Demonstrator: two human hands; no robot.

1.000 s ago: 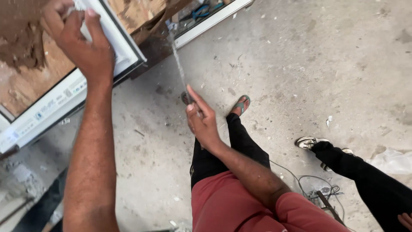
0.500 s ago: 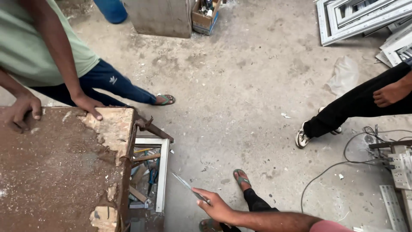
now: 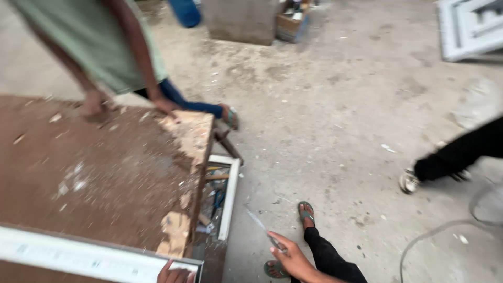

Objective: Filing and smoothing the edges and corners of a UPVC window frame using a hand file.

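Note:
My right hand (image 3: 293, 259) is low beside my leg, closed on a thin grey metal strip (image 3: 259, 224) that points up and left over the concrete floor. At the bottom edge, only the fingers of my left hand (image 3: 175, 273) show; they curl around the end of a long white window frame (image 3: 78, 257). This frame lies across the near edge of a worn brown wooden table (image 3: 94, 173). My black trouser leg and sandalled foot (image 3: 306, 212) stand just right of the strip.
Across the table a person in a green shirt (image 3: 99, 47) leans with both hands on its far edge. Another person's black-trousered leg and shoe (image 3: 411, 181) are at right. A small white frame (image 3: 229, 196) leans under the table; a cable (image 3: 445, 228), crates and more white frames lie around.
The view has dropped and shifted, bringing the white frame and my left hand into sight at the bottom. My right hand with the strip stays low by my leg.

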